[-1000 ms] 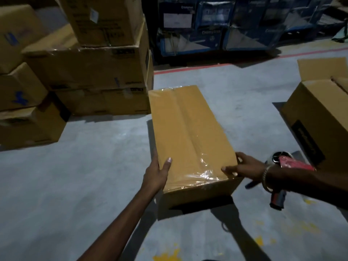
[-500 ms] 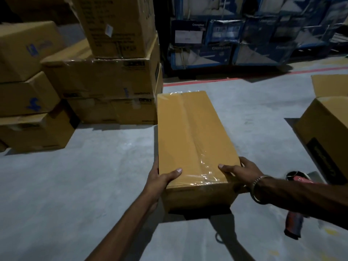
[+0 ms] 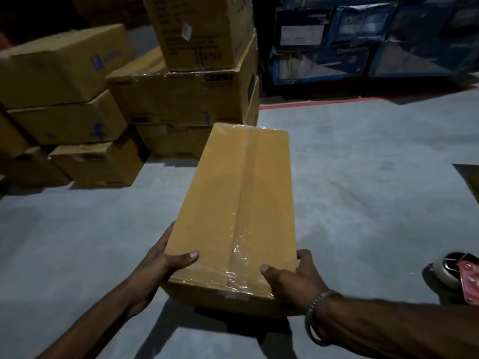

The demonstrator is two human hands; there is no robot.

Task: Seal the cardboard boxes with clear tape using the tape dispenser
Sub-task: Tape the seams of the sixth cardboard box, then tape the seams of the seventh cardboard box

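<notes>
Grey concrete floor (image 3: 363, 190) spread under everything, a red line (image 3: 311, 103) painted across it beyond the box

Stack of brown cartons (image 3: 186, 94) piled beyond the box and to its left, some wrapped in clear film; dark blue printed cartons (image 3: 363, 45) beyond the box to its right

Long cardboard box (image 3: 233, 203) in the middle, flaps closed, clear tape (image 3: 239, 244) shining along the centre seam and folded over the near end; near end seems raised off the floor, shadow beneath

Left hand (image 3: 158, 263) gripping the near left corner of the box, thumb curled over the top face, fingers hidden down the side

Right hand (image 3: 293, 278) gripping the near right corner of the box, thumb on top by the tape, fingers wrapped round the side, metal bangle (image 3: 315, 309) on the wrist

Tape dispenser (image 3: 458, 275) lying on the floor well to the right of the box, red body, roll toward the box, partly cut off by the frame edge
</notes>
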